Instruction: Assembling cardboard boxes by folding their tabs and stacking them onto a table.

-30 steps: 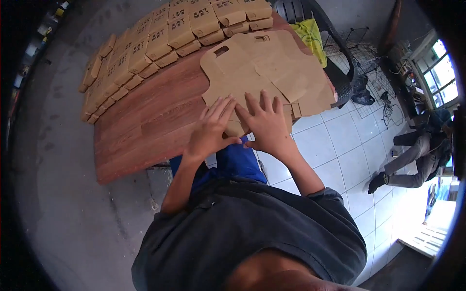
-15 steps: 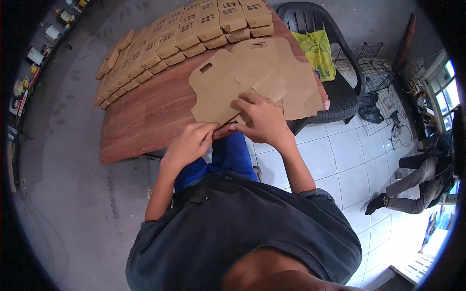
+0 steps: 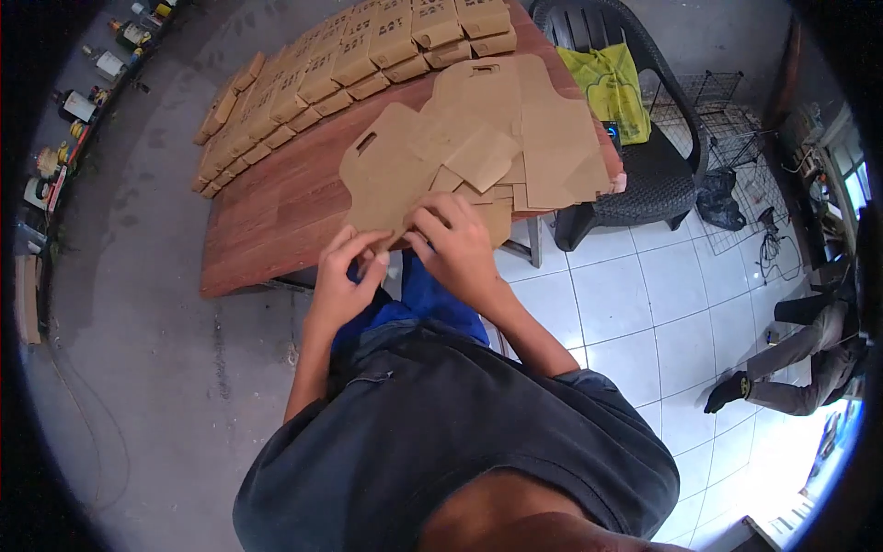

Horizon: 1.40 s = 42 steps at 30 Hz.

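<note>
A brown cardboard box blank [image 3: 382, 179] with a slot lies at the table's near edge, partly over other flat blanks [image 3: 563, 147]. My left hand [image 3: 348, 274] grips its near edge with thumb and curled fingertips. Close by on the right, my right hand [image 3: 452, 241] pinches the same edge, its fingers bent over the card. Loose flaps [image 3: 483, 156] lie folded over the middle of the blanks. The edge between my hands is partly hidden by my fingers.
Rows of folded cardboard boxes [image 3: 354, 64] stand along the far side of the reddish wooden table [image 3: 267, 221]. A black chair [image 3: 648, 175] with a yellow bag [image 3: 607, 92] is at the right. Another person's leg [image 3: 777, 368] shows far right; bottles [image 3: 106, 64] line the far left.
My right hand has drawn back and left toward my left hand, uncovering more flaps. The held blank has shifted slightly left. The whole view has also tilted a little.
</note>
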Each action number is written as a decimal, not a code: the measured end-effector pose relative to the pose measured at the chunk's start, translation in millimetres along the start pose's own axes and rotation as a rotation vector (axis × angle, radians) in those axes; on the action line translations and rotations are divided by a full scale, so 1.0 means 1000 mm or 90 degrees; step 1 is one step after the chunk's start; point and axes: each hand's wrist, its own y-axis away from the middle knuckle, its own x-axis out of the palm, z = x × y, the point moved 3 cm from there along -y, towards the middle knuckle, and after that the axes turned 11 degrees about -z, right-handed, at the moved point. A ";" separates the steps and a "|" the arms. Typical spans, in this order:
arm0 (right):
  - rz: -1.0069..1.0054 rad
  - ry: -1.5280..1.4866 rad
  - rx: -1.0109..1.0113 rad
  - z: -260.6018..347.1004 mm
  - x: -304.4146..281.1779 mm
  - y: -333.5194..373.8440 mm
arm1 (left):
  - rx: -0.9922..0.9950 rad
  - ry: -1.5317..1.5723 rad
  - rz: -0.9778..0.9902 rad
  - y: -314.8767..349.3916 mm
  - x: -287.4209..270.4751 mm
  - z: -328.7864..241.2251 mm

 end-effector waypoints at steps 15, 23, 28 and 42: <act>0.051 -0.130 0.018 0.002 0.018 0.008 | -0.026 -0.082 0.001 0.001 0.001 0.021; 0.113 -0.078 0.017 -0.008 0.025 0.011 | -0.198 -0.006 -0.177 0.015 0.004 0.050; 0.159 0.006 0.030 -0.006 0.036 0.016 | -0.160 -0.070 -0.092 0.005 0.001 0.036; 0.330 0.179 -0.034 0.017 0.080 0.026 | -0.004 -0.188 -0.286 -0.024 -0.048 0.016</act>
